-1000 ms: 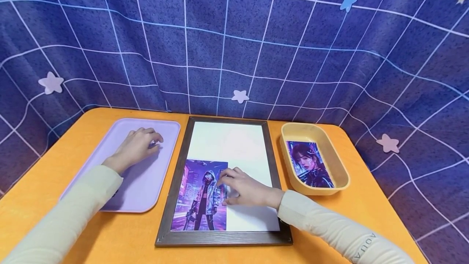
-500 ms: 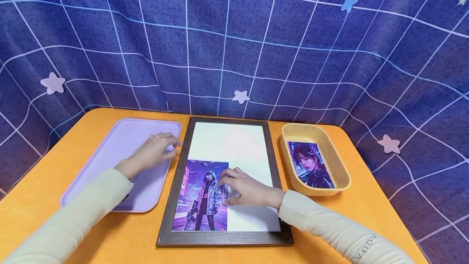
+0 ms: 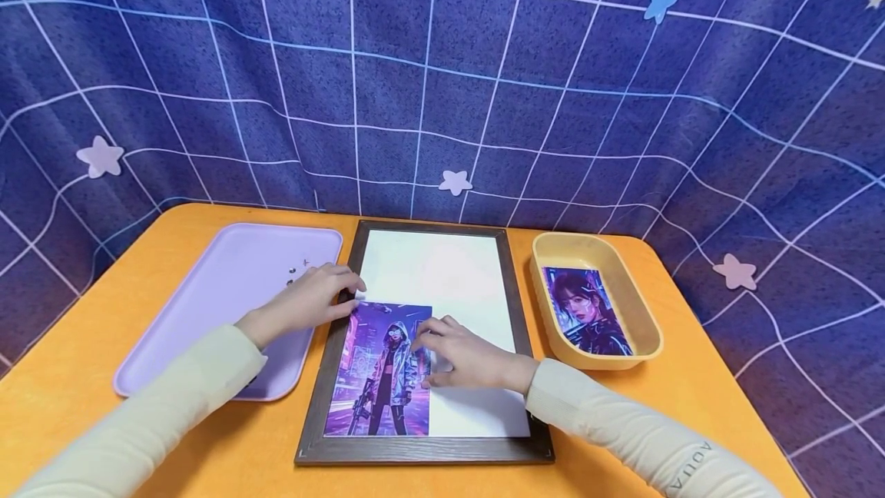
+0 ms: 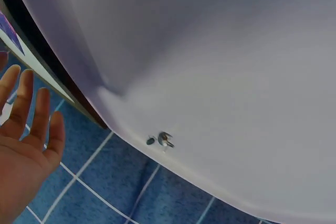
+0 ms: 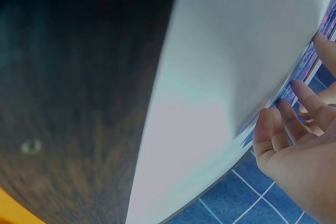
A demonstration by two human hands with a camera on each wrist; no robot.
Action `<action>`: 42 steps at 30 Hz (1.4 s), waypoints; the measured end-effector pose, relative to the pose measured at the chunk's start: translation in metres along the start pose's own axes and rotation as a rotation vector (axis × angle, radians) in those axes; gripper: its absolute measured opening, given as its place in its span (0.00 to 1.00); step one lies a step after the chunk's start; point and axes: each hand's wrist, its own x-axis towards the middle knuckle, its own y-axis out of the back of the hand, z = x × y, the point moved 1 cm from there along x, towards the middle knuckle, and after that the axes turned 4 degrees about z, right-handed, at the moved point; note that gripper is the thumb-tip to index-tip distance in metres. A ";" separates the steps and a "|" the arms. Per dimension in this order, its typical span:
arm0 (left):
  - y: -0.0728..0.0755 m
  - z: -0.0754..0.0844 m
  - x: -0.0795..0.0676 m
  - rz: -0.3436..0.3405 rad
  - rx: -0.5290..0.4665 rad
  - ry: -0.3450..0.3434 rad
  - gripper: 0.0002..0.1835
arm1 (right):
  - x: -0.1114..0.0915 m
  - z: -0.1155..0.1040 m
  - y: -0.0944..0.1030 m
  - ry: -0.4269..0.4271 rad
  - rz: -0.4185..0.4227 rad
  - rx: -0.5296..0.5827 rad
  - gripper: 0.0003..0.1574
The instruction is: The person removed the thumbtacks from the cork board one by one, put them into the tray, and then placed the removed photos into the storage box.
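A picture card (image 3: pixel 387 367) of a hooded figure with a rifle lies at the lower left of the white board inside a dark wooden frame (image 3: pixel 425 449). My right hand (image 3: pixel 477 356) rests its fingertips on the card's right edge, thumb and fingers apart, also seen in the right wrist view. My left hand (image 3: pixel 311 298) hovers at the frame's left side, by the card's top left corner. Its thumb and forefinger point toward each other; whether something tiny is between them cannot be seen. Several small dark and shiny bits (image 4: pixel 165 140) lie in the lilac tray (image 3: pixel 221 275).
Right of the frame, a yellow tub (image 3: pixel 639 313) holds another picture card (image 3: pixel 586 310) showing a dark-haired figure. An orange cloth (image 3: pixel 691 383) covers the table. Behind hangs a dark blue curtain (image 3: pixel 387 98) with pale grid lines and stars.
My left hand has moved right, from over the lilac tray to the frame's left side, uncovering the small bits in the tray. The right hand stays on the picture card.
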 end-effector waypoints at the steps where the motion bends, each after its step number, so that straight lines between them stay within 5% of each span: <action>1: -0.001 0.001 0.000 -0.002 -0.001 -0.005 0.11 | 0.000 0.000 0.000 -0.002 -0.001 0.000 0.26; 42: -0.012 0.006 0.004 -0.108 -0.029 0.012 0.17 | -0.002 0.008 0.015 0.038 0.036 0.068 0.25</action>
